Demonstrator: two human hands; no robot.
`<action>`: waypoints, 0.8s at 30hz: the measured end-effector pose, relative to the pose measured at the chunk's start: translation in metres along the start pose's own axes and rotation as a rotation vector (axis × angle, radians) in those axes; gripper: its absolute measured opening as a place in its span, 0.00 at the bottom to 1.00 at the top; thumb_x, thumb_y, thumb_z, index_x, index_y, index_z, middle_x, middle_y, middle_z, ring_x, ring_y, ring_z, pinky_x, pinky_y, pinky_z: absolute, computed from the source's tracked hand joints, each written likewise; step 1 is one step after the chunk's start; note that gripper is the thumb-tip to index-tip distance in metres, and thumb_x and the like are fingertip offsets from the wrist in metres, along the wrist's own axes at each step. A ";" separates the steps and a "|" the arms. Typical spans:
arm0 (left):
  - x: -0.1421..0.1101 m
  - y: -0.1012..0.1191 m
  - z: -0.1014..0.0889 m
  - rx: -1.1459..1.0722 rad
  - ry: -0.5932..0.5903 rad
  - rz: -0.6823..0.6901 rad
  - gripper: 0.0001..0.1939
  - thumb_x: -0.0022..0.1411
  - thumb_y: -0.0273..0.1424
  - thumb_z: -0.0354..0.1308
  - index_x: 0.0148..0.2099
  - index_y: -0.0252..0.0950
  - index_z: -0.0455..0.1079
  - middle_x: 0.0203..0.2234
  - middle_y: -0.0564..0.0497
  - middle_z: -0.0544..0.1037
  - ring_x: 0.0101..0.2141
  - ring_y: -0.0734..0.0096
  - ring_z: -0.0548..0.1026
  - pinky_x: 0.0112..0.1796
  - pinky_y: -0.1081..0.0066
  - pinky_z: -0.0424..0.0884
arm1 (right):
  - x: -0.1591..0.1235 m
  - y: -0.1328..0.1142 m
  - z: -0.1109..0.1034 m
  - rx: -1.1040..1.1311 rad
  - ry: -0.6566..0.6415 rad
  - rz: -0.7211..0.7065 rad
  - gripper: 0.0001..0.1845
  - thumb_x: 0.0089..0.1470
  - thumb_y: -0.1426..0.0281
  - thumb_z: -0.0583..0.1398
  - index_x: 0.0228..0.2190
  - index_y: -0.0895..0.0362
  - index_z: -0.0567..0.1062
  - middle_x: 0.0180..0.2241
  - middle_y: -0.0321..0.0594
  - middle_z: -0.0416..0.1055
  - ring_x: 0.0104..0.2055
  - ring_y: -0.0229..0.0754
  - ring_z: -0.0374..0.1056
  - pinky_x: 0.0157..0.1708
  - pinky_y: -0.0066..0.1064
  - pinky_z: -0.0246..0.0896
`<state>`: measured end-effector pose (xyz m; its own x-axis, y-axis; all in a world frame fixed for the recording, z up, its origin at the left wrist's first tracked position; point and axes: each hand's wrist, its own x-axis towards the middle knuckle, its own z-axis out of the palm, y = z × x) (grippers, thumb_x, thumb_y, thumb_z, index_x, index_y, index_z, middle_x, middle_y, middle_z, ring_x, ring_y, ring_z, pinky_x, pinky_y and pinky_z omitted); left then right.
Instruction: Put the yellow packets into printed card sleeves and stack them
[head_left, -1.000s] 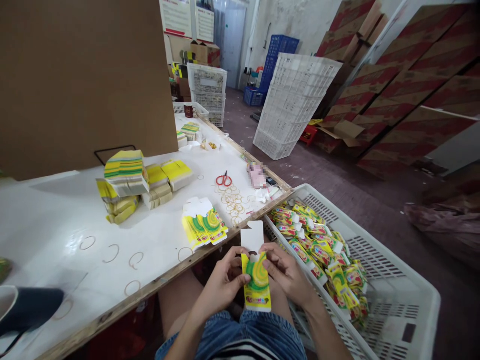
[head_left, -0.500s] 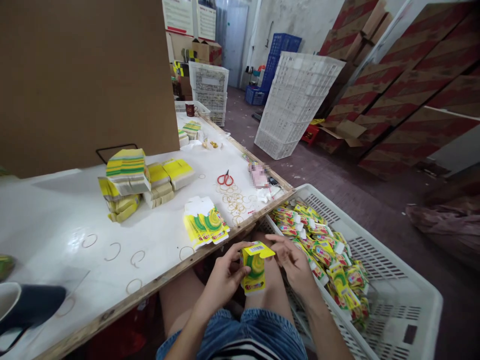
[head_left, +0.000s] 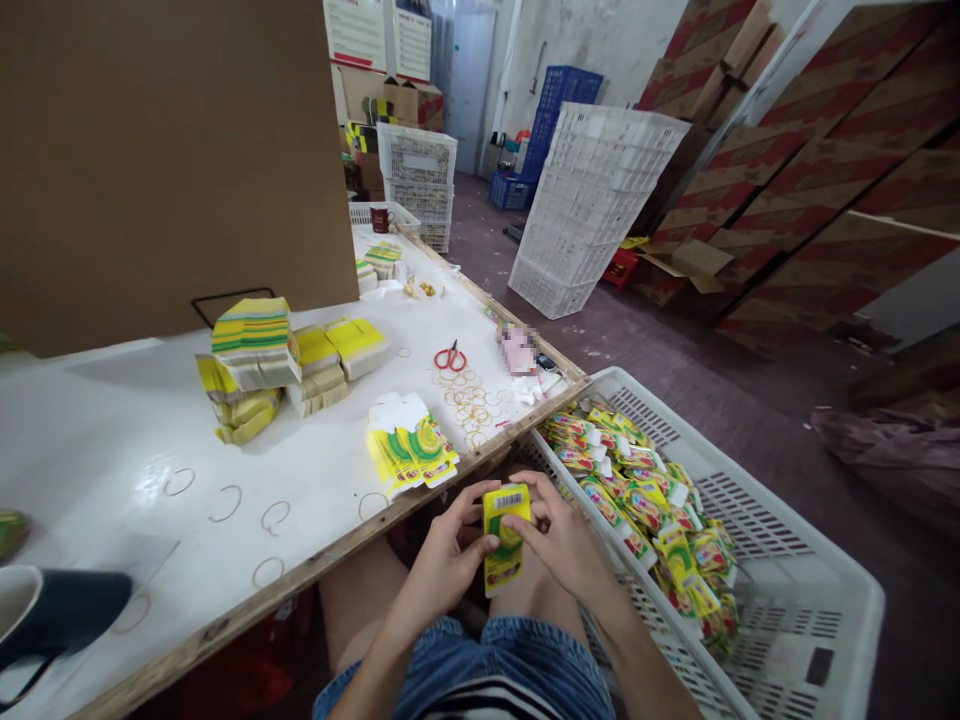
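Observation:
Between my two hands, above my lap, is a small yellow and green cardboard box [head_left: 504, 565] with a barcode at its upper end. My left hand [head_left: 456, 535] grips its left side, thumb on the front. From the right, my right hand [head_left: 556, 530] holds it too, its thumb pressed on the front face and fingers round the top edge. Flat yellow box blanks [head_left: 412, 445] lie fanned on the table edge ahead. To my right, a white plastic crate [head_left: 806, 590] contains many small yellow cartons [head_left: 649, 505].
On the white table [head_left: 315, 510] are bundled cartons [head_left: 255, 345], red-handled scissors [head_left: 450, 356], loose rubber bands [head_left: 472, 405] and a dark mug [head_left: 64, 615]. A large cardboard sheet [head_left: 172, 170] stands at the back left. White crates [head_left: 592, 200] are stacked on the floor beyond.
My right hand has moved left onto the box and now grips it. The top flap that stuck out to the right is folded down, and the barcode end faces me more.

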<state>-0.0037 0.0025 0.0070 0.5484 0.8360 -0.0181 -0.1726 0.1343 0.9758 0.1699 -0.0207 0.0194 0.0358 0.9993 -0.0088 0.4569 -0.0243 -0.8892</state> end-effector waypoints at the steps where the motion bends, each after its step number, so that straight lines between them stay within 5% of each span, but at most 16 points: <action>1: 0.000 0.000 0.000 -0.016 0.010 -0.004 0.29 0.58 0.27 0.60 0.61 0.39 0.61 0.47 0.43 0.77 0.43 0.60 0.77 0.41 0.66 0.73 | 0.000 0.000 0.000 0.015 -0.009 -0.010 0.22 0.52 0.67 0.61 0.49 0.56 0.68 0.17 0.27 0.67 0.18 0.37 0.63 0.20 0.25 0.53; 4: 0.000 0.002 0.000 -0.035 0.020 -0.021 0.30 0.57 0.28 0.61 0.61 0.38 0.61 0.44 0.43 0.79 0.40 0.61 0.78 0.38 0.68 0.73 | -0.001 0.002 -0.004 0.023 0.040 -0.063 0.20 0.54 0.63 0.62 0.48 0.57 0.73 0.17 0.30 0.68 0.19 0.37 0.63 0.20 0.26 0.55; 9: 0.002 0.007 0.004 -0.052 -0.005 -0.009 0.28 0.55 0.26 0.62 0.59 0.38 0.65 0.44 0.45 0.79 0.42 0.62 0.77 0.40 0.69 0.73 | -0.001 0.006 -0.006 0.215 0.170 -0.156 0.13 0.56 0.62 0.61 0.40 0.55 0.78 0.40 0.44 0.77 0.39 0.44 0.73 0.36 0.32 0.69; 17: 0.005 0.002 0.015 0.130 0.171 0.133 0.13 0.62 0.32 0.56 0.46 0.36 0.77 0.42 0.43 0.81 0.43 0.60 0.78 0.46 0.64 0.73 | -0.009 0.005 0.007 0.251 0.206 -0.243 0.06 0.55 0.68 0.62 0.33 0.54 0.80 0.35 0.42 0.78 0.39 0.45 0.74 0.39 0.34 0.69; 24: 0.009 -0.001 -0.029 0.547 0.623 0.298 0.17 0.63 0.34 0.54 0.54 0.39 0.71 0.53 0.43 0.75 0.55 0.54 0.70 0.59 0.53 0.58 | 0.009 0.011 -0.039 -0.373 0.971 -0.324 0.11 0.57 0.65 0.59 0.35 0.57 0.80 0.43 0.51 0.73 0.49 0.53 0.67 0.53 0.50 0.55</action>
<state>-0.0222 0.0252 0.0000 -0.0302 0.9554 0.2939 0.2665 -0.2757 0.9236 0.2096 -0.0132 0.0275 0.4774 0.5153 0.7117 0.8060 0.0656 -0.5882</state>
